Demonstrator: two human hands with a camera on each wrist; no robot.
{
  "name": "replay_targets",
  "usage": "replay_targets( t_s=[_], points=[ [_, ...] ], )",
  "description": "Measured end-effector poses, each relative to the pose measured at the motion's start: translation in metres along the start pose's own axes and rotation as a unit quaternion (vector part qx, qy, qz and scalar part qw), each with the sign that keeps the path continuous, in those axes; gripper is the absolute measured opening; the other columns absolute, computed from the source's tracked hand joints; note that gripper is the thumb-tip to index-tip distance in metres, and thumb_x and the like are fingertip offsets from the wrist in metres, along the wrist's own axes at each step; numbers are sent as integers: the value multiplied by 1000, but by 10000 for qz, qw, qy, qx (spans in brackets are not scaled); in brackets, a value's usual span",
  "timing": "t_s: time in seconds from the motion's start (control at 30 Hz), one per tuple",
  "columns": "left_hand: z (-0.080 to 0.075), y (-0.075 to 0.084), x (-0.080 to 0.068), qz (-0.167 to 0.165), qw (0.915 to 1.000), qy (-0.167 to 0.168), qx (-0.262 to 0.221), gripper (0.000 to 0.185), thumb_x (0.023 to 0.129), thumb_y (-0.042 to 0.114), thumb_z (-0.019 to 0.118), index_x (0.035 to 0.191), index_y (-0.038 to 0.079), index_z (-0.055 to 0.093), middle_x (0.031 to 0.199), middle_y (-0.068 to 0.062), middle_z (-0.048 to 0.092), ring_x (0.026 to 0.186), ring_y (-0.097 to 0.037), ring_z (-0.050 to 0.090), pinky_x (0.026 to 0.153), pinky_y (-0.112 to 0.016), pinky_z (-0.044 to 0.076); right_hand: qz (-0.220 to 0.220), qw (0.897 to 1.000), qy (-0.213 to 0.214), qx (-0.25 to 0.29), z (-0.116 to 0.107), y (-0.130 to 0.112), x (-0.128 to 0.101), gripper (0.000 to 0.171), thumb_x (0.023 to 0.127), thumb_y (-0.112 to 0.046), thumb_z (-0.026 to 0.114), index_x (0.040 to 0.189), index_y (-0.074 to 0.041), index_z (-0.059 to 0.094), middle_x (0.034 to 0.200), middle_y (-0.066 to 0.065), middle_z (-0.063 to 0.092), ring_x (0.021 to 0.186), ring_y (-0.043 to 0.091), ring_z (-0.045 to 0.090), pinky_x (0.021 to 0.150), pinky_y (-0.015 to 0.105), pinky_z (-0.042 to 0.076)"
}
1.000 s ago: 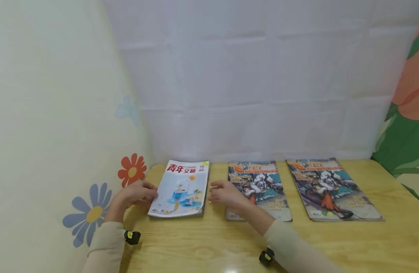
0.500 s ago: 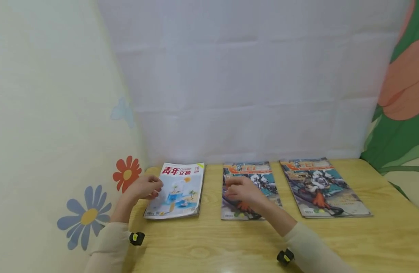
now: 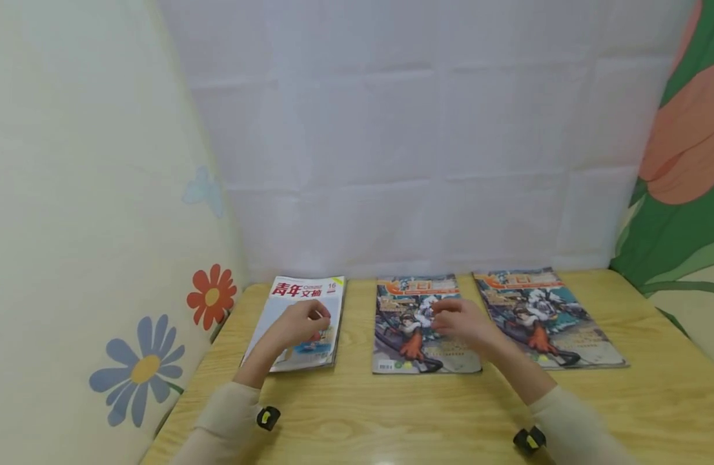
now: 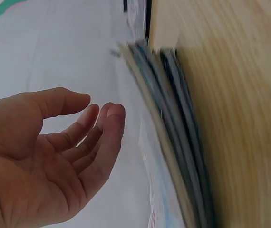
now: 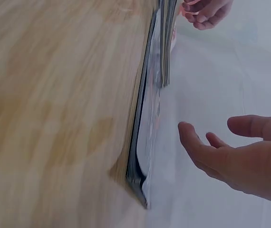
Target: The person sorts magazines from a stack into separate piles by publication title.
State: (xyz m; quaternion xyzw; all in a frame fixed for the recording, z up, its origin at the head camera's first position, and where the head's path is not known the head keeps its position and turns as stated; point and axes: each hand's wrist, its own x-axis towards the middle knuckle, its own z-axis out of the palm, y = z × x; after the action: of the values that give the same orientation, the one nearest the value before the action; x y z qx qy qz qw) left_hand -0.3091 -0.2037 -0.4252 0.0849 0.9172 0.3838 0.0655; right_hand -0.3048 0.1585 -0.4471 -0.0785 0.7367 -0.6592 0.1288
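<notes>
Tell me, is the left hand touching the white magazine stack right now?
Apart. The left wrist view shows the left hand open, its fingers relaxed, with a clear gap to the white magazine stack.

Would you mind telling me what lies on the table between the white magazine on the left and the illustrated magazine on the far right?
In the head view, a third magazine lies between the white magazine and the far-right magazine, with the right hand over it.

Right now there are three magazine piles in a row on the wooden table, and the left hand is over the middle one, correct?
Not quite. In the head view the left hand is over the left pile, the white-covered one. The right hand is over the middle pile. Three piles in a row on the wooden table is right.
</notes>
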Motion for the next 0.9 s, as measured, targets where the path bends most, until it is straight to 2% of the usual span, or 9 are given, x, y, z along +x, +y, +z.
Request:
replay_targets(
  t_s=[0.17, 0.33, 0.43, 0.5, 0.53, 0.67, 0.7, 0.77, 0.9],
  points=[
    [22, 15, 12, 192, 9993, -105, -317, 17, 97, 10, 62, 111, -1, 65, 92, -10, 65, 71, -24, 66, 62, -34, 57, 117, 9997, -198, 22, -19, 3, -8, 45, 105, -4, 48, 144, 17, 40, 145, 37, 42, 127, 47, 51, 105, 51, 45],
    [49, 28, 26, 183, 9961, -167, -852, 27, 97, 9, 61, 120, -5, 62, 100, -15, 67, 82, -30, 68, 72, -42, 59, 142, 9990, -47, -410, -34, 10, -15, 45, 105, -7, 50, 143, 16, 42, 144, 36, 44, 126, 47, 52, 105, 52, 45],
    [65, 36, 32, -31, 9943, -173, -1050, 37, 98, 13, 61, 130, -5, 58, 114, -17, 65, 95, -29, 67, 82, -44, 58, 243, 9961, 76, -839, -43, 11, -17, 48, 105, -10, 51, 145, 13, 42, 145, 35, 43, 128, 48, 49, 103, 54, 46],
    [72, 39, 34, -247, 9942, -189, -1031, 45, 97, 16, 62, 137, -5, 54, 122, -18, 63, 101, -28, 66, 88, -44, 56, 452, 9937, 159, -1014, -46, 12, -16, 49, 105, -12, 52, 147, 10, 43, 143, 31, 47, 106, 39, 62, 93, 49, 52],
    [76, 41, 36, -347, 9941, -217, -1009, 49, 97, 18, 62, 139, -6, 52, 125, -19, 62, 103, -28, 65, 90, -45, 55, 558, 9921, 175, -1109, -48, 12, -16, 50, 104, -14, 52, 147, 9, 43, 144, 30, 46, 100, 36, 62, 88, 47, 52],
    [84, 46, 40, -733, 9926, -317, -911, 59, 97, 21, 64, 145, -7, 46, 130, -21, 61, 108, -30, 64, 97, -47, 51, 898, 9892, 182, -1140, -51, 13, -14, 54, 103, -15, 56, 148, 10, 40, 145, 32, 44, 102, 38, 61, 86, 47, 53],
    [86, 48, 40, -839, 9915, -338, -938, 60, 96, 22, 64, 146, -7, 46, 130, -21, 61, 110, -30, 64, 98, -47, 50, 930, 9891, 175, -1124, -51, 14, -13, 54, 103, -15, 56, 148, 11, 40, 147, 34, 42, 117, 44, 57, 93, 50, 53],
    [88, 48, 40, -1053, 9858, -369, -1253, 60, 97, 21, 65, 146, -7, 45, 130, -21, 61, 113, -32, 62, 98, -46, 51, 980, 9893, 185, -1063, -52, 16, -13, 54, 103, -14, 56, 147, 13, 39, 149, 35, 38, 133, 51, 42, 99, 53, 49],
    [88, 43, 42, -1264, 9624, -405, -2370, 57, 98, 15, 63, 144, -12, 43, 128, -23, 60, 116, -34, 61, 92, -40, 55, 990, 9907, 210, -909, -53, 18, -12, 53, 103, -11, 56, 147, 14, 39, 148, 36, 38, 134, 51, 40, 100, 51, 49]
  ],
)
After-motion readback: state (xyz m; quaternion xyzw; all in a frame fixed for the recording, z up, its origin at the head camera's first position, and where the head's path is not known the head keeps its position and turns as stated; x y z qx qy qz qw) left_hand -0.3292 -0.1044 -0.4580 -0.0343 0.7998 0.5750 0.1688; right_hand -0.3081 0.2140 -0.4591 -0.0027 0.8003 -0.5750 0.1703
